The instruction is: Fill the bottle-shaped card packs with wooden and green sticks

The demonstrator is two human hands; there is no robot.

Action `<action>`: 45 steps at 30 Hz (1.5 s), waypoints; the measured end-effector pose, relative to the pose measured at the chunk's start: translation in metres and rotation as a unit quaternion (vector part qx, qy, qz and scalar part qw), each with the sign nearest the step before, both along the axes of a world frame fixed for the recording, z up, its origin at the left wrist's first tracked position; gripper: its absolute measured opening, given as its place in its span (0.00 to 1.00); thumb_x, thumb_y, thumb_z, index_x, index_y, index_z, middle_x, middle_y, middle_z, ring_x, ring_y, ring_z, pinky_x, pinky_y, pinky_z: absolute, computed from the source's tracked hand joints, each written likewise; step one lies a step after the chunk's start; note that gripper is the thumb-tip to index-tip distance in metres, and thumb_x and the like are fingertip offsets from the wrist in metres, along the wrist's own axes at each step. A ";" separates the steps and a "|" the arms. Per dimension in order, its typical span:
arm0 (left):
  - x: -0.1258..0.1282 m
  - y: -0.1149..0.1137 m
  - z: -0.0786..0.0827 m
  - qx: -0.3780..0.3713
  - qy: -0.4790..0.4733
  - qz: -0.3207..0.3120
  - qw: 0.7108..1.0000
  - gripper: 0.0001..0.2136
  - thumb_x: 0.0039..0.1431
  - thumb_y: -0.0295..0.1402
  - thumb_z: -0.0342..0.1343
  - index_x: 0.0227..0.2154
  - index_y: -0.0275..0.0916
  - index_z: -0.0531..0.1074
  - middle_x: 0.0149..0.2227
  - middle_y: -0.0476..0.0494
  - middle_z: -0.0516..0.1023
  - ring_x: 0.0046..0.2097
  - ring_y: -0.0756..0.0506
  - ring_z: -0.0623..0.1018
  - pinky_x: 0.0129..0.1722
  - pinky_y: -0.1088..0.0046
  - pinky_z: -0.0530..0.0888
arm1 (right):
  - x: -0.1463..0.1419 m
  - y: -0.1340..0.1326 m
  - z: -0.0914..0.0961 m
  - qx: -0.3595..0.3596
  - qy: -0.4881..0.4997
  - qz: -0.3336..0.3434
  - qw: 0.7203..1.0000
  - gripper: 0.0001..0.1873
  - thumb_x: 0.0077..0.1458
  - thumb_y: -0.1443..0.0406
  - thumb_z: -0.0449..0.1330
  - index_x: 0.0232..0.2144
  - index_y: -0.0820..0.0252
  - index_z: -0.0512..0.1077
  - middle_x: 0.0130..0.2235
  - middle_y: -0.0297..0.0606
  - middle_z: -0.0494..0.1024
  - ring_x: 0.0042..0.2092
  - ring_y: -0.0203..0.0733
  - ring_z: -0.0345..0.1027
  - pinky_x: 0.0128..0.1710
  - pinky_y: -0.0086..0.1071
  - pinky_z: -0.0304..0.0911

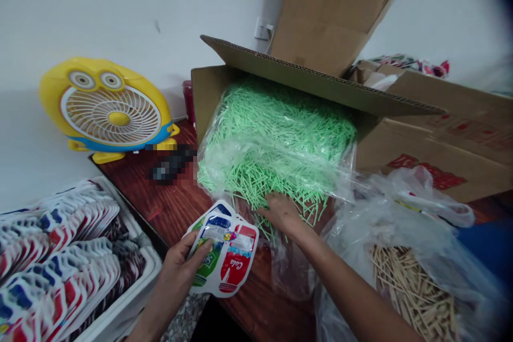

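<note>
My left hand [186, 256] pinches a small stack of flat printed packets [226, 251], shaped like soda bottles, with "Cola" in red and a green panel beside it. To the right, my right hand [282, 214] reaches into a heap of thin light-green sticks [276, 139], spilling from a clear plastic bag inside a tipped cardboard box [320, 80]. Its fingertips are partly buried among the sticks, so whether they grip any is hidden.
A white bin [148, 272] at left holds rows of similar packets. Behind it stand a yellow cartoon fan [116, 117] and a blurred dark object [170, 164]. At right, a plastic bag holds tan sticks [417, 294] before another cardboard box [433, 149].
</note>
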State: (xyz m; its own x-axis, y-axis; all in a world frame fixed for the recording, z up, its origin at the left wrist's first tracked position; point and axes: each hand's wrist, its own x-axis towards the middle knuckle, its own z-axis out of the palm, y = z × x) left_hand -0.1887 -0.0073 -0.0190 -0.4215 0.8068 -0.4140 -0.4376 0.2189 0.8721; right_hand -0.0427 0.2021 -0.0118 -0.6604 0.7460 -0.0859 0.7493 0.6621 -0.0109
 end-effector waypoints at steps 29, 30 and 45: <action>0.075 -0.013 0.017 0.020 -0.017 -0.144 0.989 0.14 0.51 0.42 0.62 0.34 0.37 0.76 0.27 0.47 0.80 0.28 0.45 0.78 0.28 0.74 0.72 | 0.055 -0.020 -0.026 -0.301 0.532 -0.133 0.780 0.16 0.56 0.55 0.52 0.41 0.58 0.67 0.27 0.33 0.75 0.31 0.42 0.70 0.39 0.36 0.63; 0.077 -0.014 0.017 0.016 -0.012 -0.153 0.988 0.14 0.51 0.42 0.61 0.34 0.37 0.76 0.27 0.46 0.80 0.28 0.45 0.77 0.28 0.74 0.71 | 0.059 -0.025 -0.027 -0.310 0.537 -0.141 0.772 0.14 0.55 0.55 0.52 0.40 0.57 0.67 0.27 0.32 0.75 0.30 0.41 0.69 0.37 0.36 0.63; 0.088 -0.030 0.010 0.022 0.008 -0.192 0.981 0.13 0.55 0.41 0.59 0.40 0.39 0.76 0.33 0.45 0.81 0.33 0.45 0.78 0.32 0.73 0.72 | 0.095 -0.085 -0.045 -0.299 0.549 -0.138 0.769 0.09 0.56 0.58 0.55 0.32 0.56 0.71 0.32 0.32 0.77 0.36 0.41 0.69 0.39 0.32 0.61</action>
State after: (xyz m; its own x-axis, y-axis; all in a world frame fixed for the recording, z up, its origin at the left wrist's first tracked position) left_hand -0.1002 -0.0376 -0.0086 -0.0886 0.9242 -0.3715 -0.3170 0.3274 0.8901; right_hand 0.0519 0.1166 -0.0567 -0.4038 0.9144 0.0285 0.1832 0.1113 -0.9768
